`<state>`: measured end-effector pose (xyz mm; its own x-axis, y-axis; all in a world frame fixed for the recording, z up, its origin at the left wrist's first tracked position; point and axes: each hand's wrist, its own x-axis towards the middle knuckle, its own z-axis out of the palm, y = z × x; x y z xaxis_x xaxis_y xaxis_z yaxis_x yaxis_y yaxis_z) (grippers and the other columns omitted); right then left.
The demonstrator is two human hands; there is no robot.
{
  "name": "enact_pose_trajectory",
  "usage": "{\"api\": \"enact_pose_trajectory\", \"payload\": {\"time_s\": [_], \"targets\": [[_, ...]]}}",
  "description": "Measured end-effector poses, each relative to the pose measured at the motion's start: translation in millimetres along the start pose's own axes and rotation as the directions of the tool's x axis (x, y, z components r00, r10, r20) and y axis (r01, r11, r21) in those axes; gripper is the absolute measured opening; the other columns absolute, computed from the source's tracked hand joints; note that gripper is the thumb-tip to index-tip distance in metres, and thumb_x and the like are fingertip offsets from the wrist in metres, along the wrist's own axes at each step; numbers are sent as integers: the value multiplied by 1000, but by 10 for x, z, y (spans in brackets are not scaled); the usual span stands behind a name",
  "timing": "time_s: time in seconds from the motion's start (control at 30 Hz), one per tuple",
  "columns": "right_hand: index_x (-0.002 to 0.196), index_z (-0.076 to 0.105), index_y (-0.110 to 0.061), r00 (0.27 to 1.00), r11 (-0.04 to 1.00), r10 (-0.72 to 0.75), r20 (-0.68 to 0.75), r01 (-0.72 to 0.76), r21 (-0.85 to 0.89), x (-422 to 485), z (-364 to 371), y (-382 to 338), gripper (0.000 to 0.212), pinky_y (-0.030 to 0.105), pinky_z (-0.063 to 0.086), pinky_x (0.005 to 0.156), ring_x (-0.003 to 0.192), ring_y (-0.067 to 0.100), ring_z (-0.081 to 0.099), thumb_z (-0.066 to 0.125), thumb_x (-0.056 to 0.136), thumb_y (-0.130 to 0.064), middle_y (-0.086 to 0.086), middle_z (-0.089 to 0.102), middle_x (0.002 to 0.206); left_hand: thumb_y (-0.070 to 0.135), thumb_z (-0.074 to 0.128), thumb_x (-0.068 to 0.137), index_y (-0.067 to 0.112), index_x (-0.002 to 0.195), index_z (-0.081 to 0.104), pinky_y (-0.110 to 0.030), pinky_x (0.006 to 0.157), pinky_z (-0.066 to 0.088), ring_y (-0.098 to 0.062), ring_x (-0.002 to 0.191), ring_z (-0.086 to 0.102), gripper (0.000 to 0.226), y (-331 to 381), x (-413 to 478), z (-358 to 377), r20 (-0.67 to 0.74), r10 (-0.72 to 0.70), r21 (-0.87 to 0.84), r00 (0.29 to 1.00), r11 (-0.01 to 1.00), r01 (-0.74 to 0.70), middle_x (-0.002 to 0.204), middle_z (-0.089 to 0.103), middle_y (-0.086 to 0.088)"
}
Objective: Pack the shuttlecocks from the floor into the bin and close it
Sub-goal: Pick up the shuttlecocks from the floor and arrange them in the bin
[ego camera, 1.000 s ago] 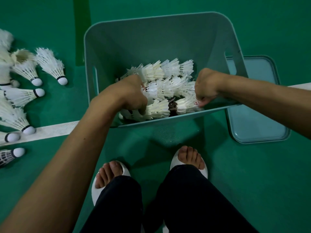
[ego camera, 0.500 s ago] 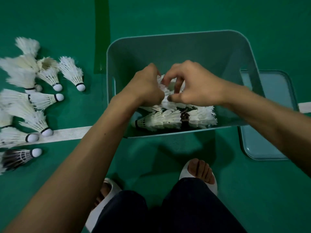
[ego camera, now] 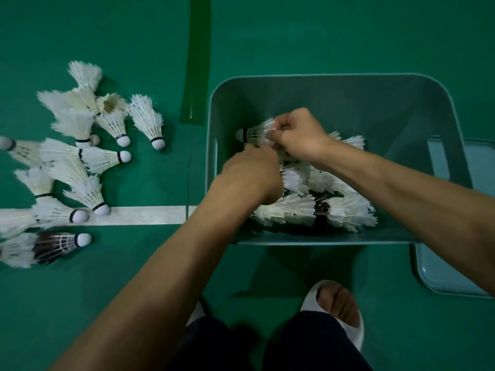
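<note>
A grey-green plastic bin [ego camera: 334, 84] stands open on the green floor with several white shuttlecocks [ego camera: 345, 212] lying in it. Both my hands are inside the bin. My right hand [ego camera: 300, 135] grips a white shuttlecock [ego camera: 254, 133] by its feathers, cork pointing left, near the bin's left wall. My left hand [ego camera: 251, 172] is curled just below it, among the feathers; its fingers are hidden, so what it holds is unclear. Several more shuttlecocks [ego camera: 88, 156] lie scattered on the floor to the left, one with dark feathers [ego camera: 56, 246].
The bin's flat lid [ego camera: 455, 274] lies on the floor at the right, partly under the bin. A white court line [ego camera: 150, 215] runs left from the bin. My feet in white slippers [ego camera: 334, 306] stand just in front of the bin.
My view has swung left, so the bin sits further right. My right hand has moved to the bin's left side with a shuttlecock in its grip; my left hand stays in the pile.
</note>
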<state>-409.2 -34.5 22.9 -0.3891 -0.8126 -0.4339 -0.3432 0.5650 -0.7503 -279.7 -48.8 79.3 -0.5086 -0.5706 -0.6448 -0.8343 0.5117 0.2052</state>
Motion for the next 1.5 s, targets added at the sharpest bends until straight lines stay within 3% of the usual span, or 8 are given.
{"api": "enact_pose_trajectory", "payload": {"time_s": [0.13,0.37,0.7,0.93,1.13,1.3,1.4,1.5], "targets": [[70,65,-16,999,999,-2,52,0,39,34,84,-29,26,27,43,51,54,15,53,65,94,-6,3,60,63,9,62,92,4,160,14,-48,114,43,-44,142,41,83,-94,3,53,-5,-34,15,999,999,34,166,11,-24],[72,68,-12,997,990,73,18,-75,118,33,81,-76,25,32,51,57,57,17,57,62,90,3,7,60,64,4,61,92,0,158,13,-51,113,44,-46,140,43,82,-6,55,68,-6,-31,-35,1000,999,31,164,12,-25],[68,54,-9,984,957,160,81,-174,234,-103,42,-171,33,19,45,38,51,18,49,54,94,10,10,51,63,4,59,91,8,157,20,-49,110,43,-44,138,42,77,-61,-53,103,-80,-1,-15,997,1000,0,161,11,-19],[70,72,-13,968,982,173,-180,-156,106,-23,90,-83,10,40,64,65,63,22,70,82,74,-15,6,71,67,1,55,92,8,159,19,-50,115,41,-45,142,38,76,-62,-53,53,-52,-24,-65,998,998,21,166,4,-18],[81,78,-7,959,977,193,-207,-169,128,-196,-131,-48,16,29,57,58,62,16,68,86,72,-17,8,74,73,-2,59,91,5,155,26,-42,108,45,-42,139,42,72,-67,-148,-37,-68,-17,-103,998,995,10,161,15,-18],[83,77,-3,963,976,132,-233,-85,202,-494,-305,-212,2,33,60,66,73,23,70,78,81,-4,19,77,91,-1,56,89,10,141,47,-36,92,45,-36,121,54,54,-172,-495,-275,-272,113,-166,956,973,-162,138,46,-15],[77,76,-11,953,982,13,-303,45,183,-700,-289,-484,8,30,58,64,77,20,72,75,83,-6,13,78,89,4,59,82,18,131,58,-41,92,52,-30,109,62,51,-430,-764,-412,-523,191,-158,831,936,-315,126,63,-6],[69,76,-17,924,968,-123,-362,193,163,-866,-134,-861,11,34,61,63,72,23,73,73,79,-11,13,78,83,10,63,81,25,117,65,-43,84,57,-21,93,68,39,-830,-919,-409,-709,81,-282,700,878,-387,116,69,7]]}}
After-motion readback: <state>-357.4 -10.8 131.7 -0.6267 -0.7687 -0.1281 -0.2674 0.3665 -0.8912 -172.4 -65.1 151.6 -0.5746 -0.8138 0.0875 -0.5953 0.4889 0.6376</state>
